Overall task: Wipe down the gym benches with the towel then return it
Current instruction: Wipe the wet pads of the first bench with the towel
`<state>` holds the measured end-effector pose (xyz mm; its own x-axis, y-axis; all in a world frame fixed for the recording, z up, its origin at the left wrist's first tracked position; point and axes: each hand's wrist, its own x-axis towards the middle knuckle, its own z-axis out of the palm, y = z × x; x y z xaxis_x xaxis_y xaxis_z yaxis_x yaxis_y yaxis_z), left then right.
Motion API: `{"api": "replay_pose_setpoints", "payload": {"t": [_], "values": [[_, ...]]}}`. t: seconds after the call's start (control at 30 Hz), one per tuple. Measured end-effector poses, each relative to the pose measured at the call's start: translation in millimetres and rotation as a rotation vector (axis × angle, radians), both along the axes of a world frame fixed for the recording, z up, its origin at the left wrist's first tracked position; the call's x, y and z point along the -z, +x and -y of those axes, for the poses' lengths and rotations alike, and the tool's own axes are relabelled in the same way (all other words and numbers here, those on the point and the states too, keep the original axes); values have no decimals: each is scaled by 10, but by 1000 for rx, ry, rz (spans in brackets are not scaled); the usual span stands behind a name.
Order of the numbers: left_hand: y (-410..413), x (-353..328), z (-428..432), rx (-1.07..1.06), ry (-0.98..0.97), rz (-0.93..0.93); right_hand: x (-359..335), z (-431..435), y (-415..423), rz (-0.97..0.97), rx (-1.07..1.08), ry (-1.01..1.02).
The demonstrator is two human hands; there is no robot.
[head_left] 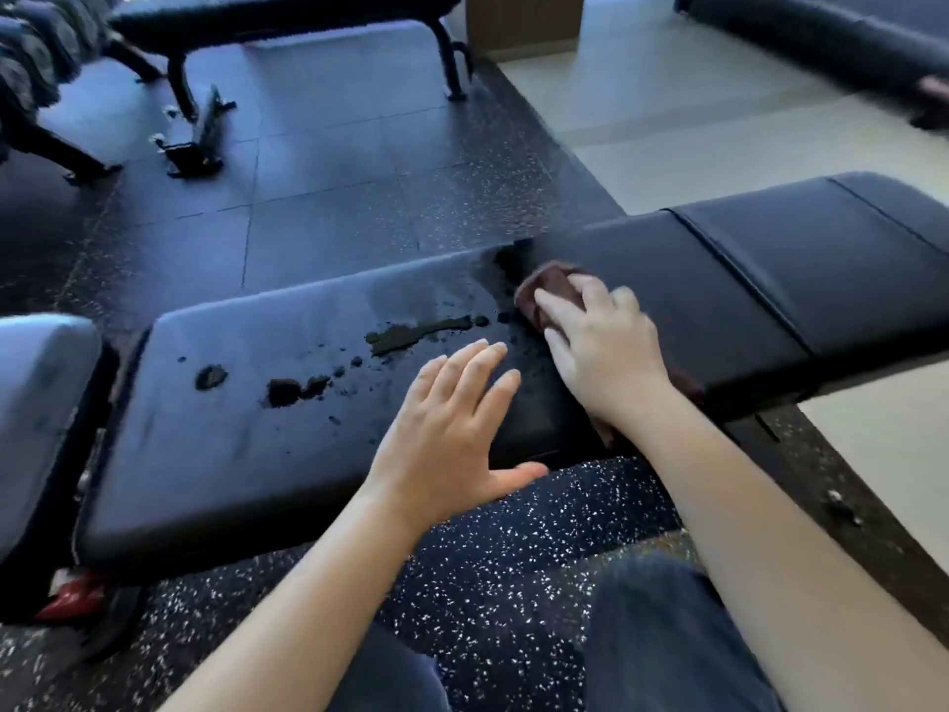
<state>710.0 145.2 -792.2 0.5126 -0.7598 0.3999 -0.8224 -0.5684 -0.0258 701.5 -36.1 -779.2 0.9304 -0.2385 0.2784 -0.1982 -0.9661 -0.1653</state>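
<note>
A long black padded gym bench (257, 429) runs across the view from lower left to upper right. Wet patches and droplets (416, 334) lie on the pad's middle. A dark reddish-brown towel (552, 287) lies on the pad under my right hand (598, 346), which presses it down with spread fingers; part of the towel hangs off the near edge below my wrist. My left hand (452, 429) hovers flat over the near edge of the pad, fingers straight, thumb out, holding nothing.
A second black bench (287, 18) stands at the back on dark speckled rubber flooring (513, 583). Another dark padded piece (821, 38) crosses the top right over pale floor tiles. A grey pad (41, 403) and a red part (72, 598) sit at the left.
</note>
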Motion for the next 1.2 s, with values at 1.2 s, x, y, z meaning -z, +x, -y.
{"api": "replay_pose_setpoints", "payload": {"t": [1.2], "values": [[-143, 193, -452, -243, -88, 47, -131, -370, 910, -176, -1, 85]]}}
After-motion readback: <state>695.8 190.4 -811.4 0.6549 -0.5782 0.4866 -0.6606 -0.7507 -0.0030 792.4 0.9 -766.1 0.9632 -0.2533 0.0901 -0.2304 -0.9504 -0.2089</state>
